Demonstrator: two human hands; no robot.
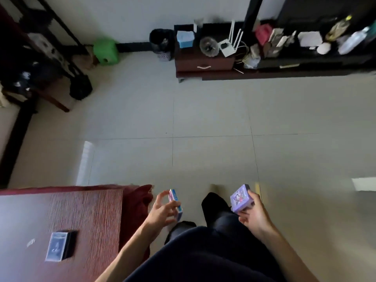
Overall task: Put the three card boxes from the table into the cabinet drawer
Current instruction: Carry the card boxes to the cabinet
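A dark card box with a pale printed front (59, 246) lies flat near the front edge of the reddish wood-grain worktop (97, 216), well apart from the person's hands. A small white scrap (30, 242) lies just left of it, and a dark red cloth (138, 198) hangs off the worktop's right edge.

Right of that edge, over the pale tiled floor (203, 119), the left hand (162, 210) has its fingers curled around a pink-and-blue card box (176, 202), gripped edge-on and tilted, thumb on one face and fingers on the other. The person's dark trousers (203, 251) and a dark-socked foot (213, 202) fill the space between the arms.

The right hand (252, 214) is closed on a purple card box with cartoon artwork (241, 198), its printed face turned upward and the fingers wrapped under its lower edge.

Across the floor, against the far wall, stands a low dark brown cabinet (183, 64) whose drawer with a pale curved handle (204, 67) sits pushed in. On top of the cabinet are a light blue box (185, 38) and a white router with upright antennas (230, 44). A black waste bin (161, 42) stands just left of it, with a green stool (105, 50) farther left.
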